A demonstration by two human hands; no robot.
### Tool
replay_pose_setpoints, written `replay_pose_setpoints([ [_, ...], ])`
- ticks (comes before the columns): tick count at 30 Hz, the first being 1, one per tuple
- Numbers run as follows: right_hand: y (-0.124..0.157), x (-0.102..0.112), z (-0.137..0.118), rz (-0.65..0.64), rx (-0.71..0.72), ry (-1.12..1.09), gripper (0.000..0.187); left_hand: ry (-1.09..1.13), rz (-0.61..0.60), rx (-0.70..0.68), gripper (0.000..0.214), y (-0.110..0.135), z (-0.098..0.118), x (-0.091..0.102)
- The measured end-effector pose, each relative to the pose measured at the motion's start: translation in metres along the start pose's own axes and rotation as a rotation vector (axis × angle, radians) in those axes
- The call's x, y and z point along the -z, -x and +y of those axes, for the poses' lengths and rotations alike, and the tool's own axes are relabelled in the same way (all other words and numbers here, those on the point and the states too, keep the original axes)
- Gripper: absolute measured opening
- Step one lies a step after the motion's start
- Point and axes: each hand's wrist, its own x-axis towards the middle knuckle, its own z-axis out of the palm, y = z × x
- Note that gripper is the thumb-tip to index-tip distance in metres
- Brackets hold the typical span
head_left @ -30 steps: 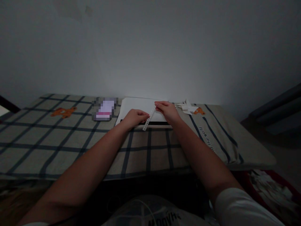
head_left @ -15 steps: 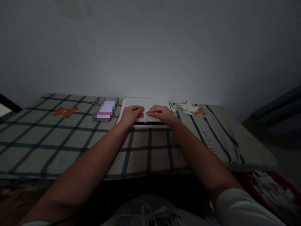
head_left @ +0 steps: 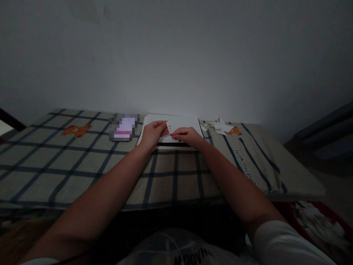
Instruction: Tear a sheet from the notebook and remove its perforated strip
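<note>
A small white strip with a row of dark marks or holes (head_left: 169, 127) is held between my two hands, above white sheets of paper (head_left: 176, 119). My left hand (head_left: 154, 133) pinches the strip's upper end between thumb and fingers. At the lower end, the fingertips of my right hand (head_left: 188, 135) are closed on it. The strip tilts slightly, its top leaning left. Under the hands, a black band runs along the near edge of the papers. What the marks on the strip are is too small to tell.
Left of the papers lies a phone with a lit, blurred screen (head_left: 124, 127). Crumpled white paper scraps (head_left: 220, 126) lie to the right. A checked cloth (head_left: 110, 184) covers the table, which meets a plain wall (head_left: 176, 66). Below right stands a red bin (head_left: 335, 213) holding pale scraps.
My right hand has moved slightly down to the strip's lower end. My left hand has risen a little, and the strip has lifted with it and tilted.
</note>
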Motion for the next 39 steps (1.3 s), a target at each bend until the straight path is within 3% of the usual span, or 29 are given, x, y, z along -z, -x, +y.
replay_pose_setpoints([
  [9, -0.0012, -0.0008, -0.0018, 0.098, -0.121, -0.096, 0.026, -0.103, 0.018, -0.044, 0.019, 0.0015, 0.0032, 0.0012],
  [16, -0.0019, 0.0005, 0.0008, 0.080, -0.069, -0.035, 0.023, -0.064, 0.021, 0.046, 0.021, 0.0013, 0.0057, 0.0012],
  [21, -0.0022, 0.0000, 0.0043, 0.054, -0.044, -0.063, 0.023, -0.093, -0.014, 0.022, 0.030, -0.0011, 0.0019, 0.0035],
  [30, -0.0059, -0.0033, 0.0023, 0.145, -0.193, -0.272, 0.026, -0.037, 0.035, 0.019, 0.027, -0.0022, 0.0032, 0.0020],
  [34, -0.0055, -0.0039, 0.0016, 0.101, -0.248, -0.262, 0.025, -0.076, 0.026, -0.001, 0.032, -0.0035, 0.0005, 0.0036],
  [39, -0.0019, -0.0028, -0.0029, 0.025, -0.215, -0.182, 0.022, -0.089, 0.009, -0.026, 0.037, -0.0029, -0.0009, 0.0049],
])
